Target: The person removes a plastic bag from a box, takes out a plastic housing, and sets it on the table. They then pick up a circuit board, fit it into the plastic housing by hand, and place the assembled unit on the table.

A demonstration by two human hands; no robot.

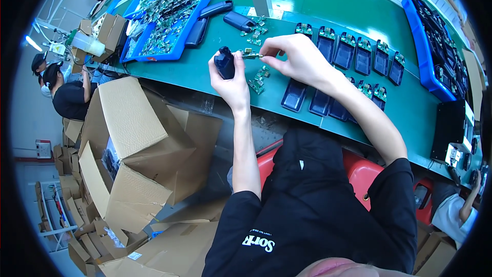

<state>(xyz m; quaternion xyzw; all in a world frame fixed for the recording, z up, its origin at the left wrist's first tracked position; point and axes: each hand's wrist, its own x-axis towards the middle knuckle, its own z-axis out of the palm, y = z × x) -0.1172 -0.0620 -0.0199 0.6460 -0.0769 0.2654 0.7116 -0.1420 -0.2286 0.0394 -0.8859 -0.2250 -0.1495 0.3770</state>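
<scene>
My left hand (pixel 231 88) is wrapped round a dark plastic casing (pixel 224 63), held upright above the front edge of the green table. Between thumb and fingertips, my right hand (pixel 300 60) pinches a small green circuit board (pixel 251 56), whose other end reaches my left thumb and the casing's side. Loose circuit boards (pixel 259 80) lie on the table just below it, and another cluster of boards (pixel 254 32) sits behind. Right of my hands stand rows of dark blue casings (pixel 344 55) with green boards at their far ends; my right forearm hides part of the front row.
A blue bin (pixel 177 53) heaped with circuit boards stands at the left, with spare casings (pixel 238 21) beside it. Another blue bin (pixel 421 51) holds filled casings at the right, near a black boxy device (pixel 447 133). An open cardboard box (pixel 134 118) is left of me.
</scene>
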